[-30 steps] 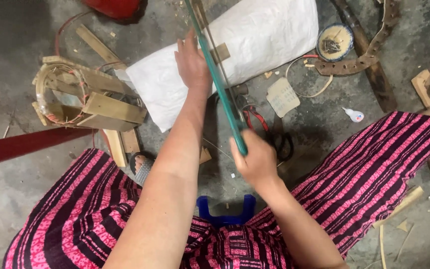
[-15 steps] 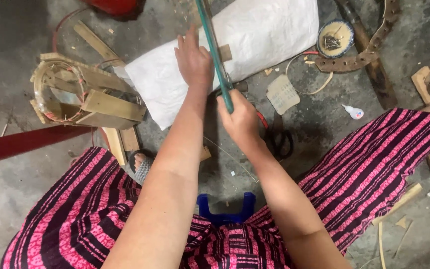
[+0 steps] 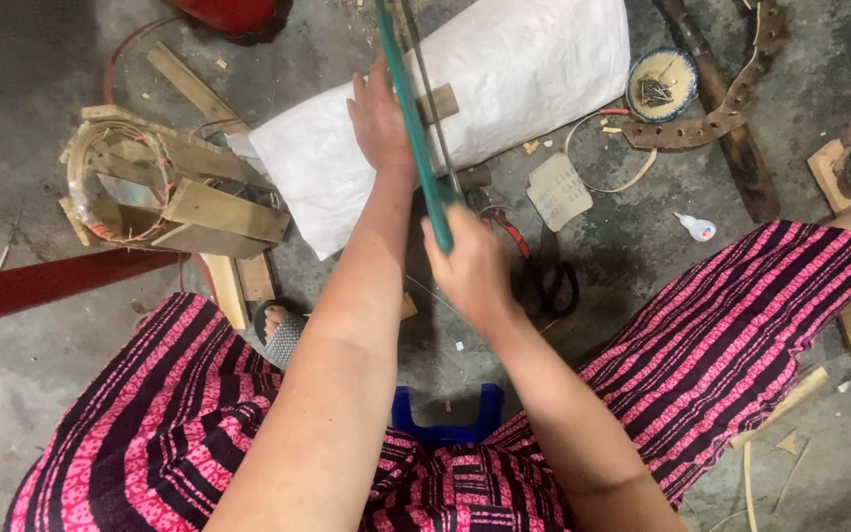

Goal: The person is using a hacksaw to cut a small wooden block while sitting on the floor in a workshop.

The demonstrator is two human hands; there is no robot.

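Your right hand (image 3: pixel 470 271) is closed round the near end of a long green-framed saw (image 3: pixel 414 118), whose frame and thin dark blade run away from you over the white woven sack (image 3: pixel 534 74) that lies on the concrete floor (image 3: pixel 32 108), and the far end leaves the top of the view. Your left hand (image 3: pixel 378 118) lies flat, fingers spread, on the sack just left of the frame, pressing down beside a small wooden block (image 3: pixel 438 103) that sits on the sack under the blade. Judging by this, you are mid-cut: the block looks whole from here, though the blade hides the cut line, so how deep the cut goes cannot be told, and the sawing seems to remain. Just past your right hand lie red-handled pliers (image 3: pixel 504 225) and dark scissors (image 3: pixel 554 281), with a cardboard tag (image 3: pixel 558 189) near them. Further right sit a round dish of small nails (image 3: pixel 660 87), a curved notched wooden strip (image 3: pixel 731 103) and a small glue bottle (image 3: pixel 693 229). To your left stands a round frame of bamboo and wooden slats (image 3: pixel 150 192), and loose offcuts (image 3: pixel 238 286) lie beside your sandalled foot (image 3: pixel 280 335). A blue stool (image 3: pixel 445 419) shows between your knees
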